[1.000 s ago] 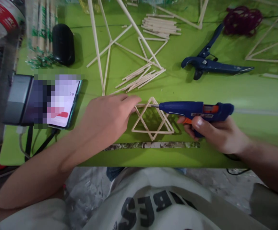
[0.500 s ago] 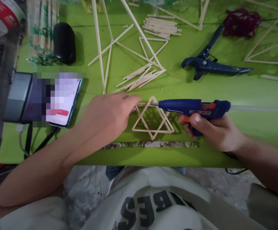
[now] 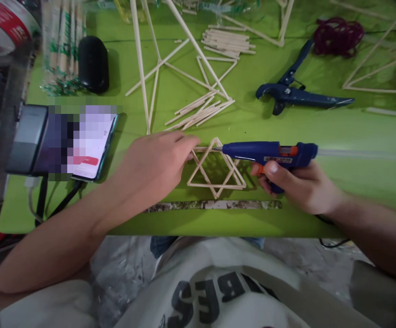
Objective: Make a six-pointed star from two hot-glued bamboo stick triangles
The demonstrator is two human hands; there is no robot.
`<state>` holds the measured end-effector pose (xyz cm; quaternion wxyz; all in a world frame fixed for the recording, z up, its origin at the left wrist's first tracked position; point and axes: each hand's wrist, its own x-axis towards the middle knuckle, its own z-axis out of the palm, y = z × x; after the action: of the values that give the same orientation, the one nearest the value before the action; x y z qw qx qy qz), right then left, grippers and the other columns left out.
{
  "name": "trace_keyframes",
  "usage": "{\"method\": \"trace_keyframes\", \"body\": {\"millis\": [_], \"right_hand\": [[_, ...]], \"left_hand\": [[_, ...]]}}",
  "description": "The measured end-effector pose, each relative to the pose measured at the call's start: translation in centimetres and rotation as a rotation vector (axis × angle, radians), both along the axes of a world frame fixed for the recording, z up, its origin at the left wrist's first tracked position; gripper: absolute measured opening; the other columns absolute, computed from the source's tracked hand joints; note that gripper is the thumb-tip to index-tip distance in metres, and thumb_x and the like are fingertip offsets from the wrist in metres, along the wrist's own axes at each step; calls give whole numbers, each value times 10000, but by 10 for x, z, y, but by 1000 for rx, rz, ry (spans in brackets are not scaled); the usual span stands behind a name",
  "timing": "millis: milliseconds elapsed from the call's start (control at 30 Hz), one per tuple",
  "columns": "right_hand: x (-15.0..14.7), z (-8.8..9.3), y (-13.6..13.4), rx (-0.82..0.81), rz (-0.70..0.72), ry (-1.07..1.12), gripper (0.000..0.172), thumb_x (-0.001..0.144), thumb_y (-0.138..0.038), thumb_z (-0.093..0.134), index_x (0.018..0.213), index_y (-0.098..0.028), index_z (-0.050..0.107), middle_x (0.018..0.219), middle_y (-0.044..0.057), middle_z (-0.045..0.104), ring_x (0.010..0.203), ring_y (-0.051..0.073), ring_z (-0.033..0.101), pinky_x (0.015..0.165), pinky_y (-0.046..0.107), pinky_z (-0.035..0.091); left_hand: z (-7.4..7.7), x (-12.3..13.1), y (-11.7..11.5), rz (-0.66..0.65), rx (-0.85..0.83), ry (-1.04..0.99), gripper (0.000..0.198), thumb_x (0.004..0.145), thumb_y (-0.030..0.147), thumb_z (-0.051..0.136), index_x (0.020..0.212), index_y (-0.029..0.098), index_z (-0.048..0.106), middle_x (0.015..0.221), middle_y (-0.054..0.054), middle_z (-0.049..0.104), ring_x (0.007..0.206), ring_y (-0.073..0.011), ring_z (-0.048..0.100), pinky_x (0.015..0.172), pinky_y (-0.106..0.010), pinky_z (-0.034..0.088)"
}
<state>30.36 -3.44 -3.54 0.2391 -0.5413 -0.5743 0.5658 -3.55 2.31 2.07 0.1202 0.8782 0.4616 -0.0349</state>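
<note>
A six-pointed star frame of thin wooden sticks [image 3: 204, 185] sits near the front of the green table. My left hand [image 3: 163, 159] pinches its upper left corner, the fingertips partly hidden behind the hand. In my right hand [image 3: 296, 184] is a blue hot glue gun [image 3: 252, 149], with a finger at its orange trigger. Its metal nozzle points left and meets the frame near the top point, at the upper crossing of the sticks. A clear glue stick [image 3: 355, 153] sticks out of the gun's back end.
Loose wooden sticks [image 3: 198, 114] and a larger stick frame [image 3: 141, 68] lie behind the star. Dark blue cutters [image 3: 286, 93] and purple cord [image 3: 337, 37] are back right. At left are a phone [image 3: 91, 146], a black case [image 3: 93, 64] and bagged sticks [image 3: 63, 41]. A patterned strip [image 3: 218, 205] lies in front.
The glue gun and my right hand have shifted very slightly left, the nozzle staying at the star's top. My left hand keeps its pinch on the frame.
</note>
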Motion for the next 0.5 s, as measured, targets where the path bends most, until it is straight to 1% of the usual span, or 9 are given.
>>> {"method": "trace_keyframes", "body": {"millis": [133,367,500], "right_hand": [[-3,3,-2,-7,-47,-21,720,1027,-924,708,754,-262,636,698,60,631,586,194,575,483,355,435],[-7,8,-4,-10,-64,-46,737,1024,-925,717,741,-249,642,690,55,622,593,177,560,488,337,418],[-8,7,-3,-1,-98,7,677,1008,-870,795,771,-250,662,697,46,639,585,174,565,468,328,397]], "left_hand": [[-1,0,-1,3,-15,-17,399,1179,186,499,1400,222,829,1249,-127,875,1009,-272,837,871,-372,615],[-2,-2,-2,-18,11,-41,394,1185,224,499,1388,249,836,1205,-112,888,979,-276,844,864,-393,624],[-2,-1,-2,-13,21,-28,392,1186,257,504,1388,263,840,1160,-107,890,982,-286,846,842,-398,618]]}}
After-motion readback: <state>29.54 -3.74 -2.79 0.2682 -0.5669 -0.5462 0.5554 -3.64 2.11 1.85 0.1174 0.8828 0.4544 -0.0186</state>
